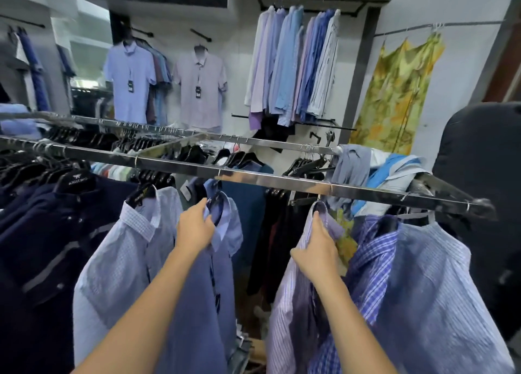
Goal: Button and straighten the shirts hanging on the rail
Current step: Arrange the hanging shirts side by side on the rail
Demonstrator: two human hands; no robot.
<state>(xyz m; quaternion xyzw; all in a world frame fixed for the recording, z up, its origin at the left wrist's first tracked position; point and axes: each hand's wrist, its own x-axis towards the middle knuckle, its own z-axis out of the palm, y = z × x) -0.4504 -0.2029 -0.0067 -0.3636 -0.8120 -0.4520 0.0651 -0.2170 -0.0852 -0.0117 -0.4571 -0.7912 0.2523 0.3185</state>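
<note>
A shiny metal rail [253,177] runs across the middle with shirts on black hangers. My left hand [194,228] grips the collar of a blue shirt [197,303] hanging near the centre. My right hand [317,251] grips the collar and shoulder of a lilac striped shirt [287,311] to the right. A light blue dotted shirt [118,260] hangs left of the blue one. A blue checked shirt [369,263] and a pale blue striped shirt [431,283] hang right of the lilac one. The button fronts are mostly hidden by my arms.
Dark navy garments [42,232] crowd the rail's left end. Loose clothes [375,167] are heaped over the rail at the right. A second rail [197,133] stands behind. Shirts hang on the back wall [293,63], with a yellow dress [394,91] and a dark rounded object [485,176] at the right.
</note>
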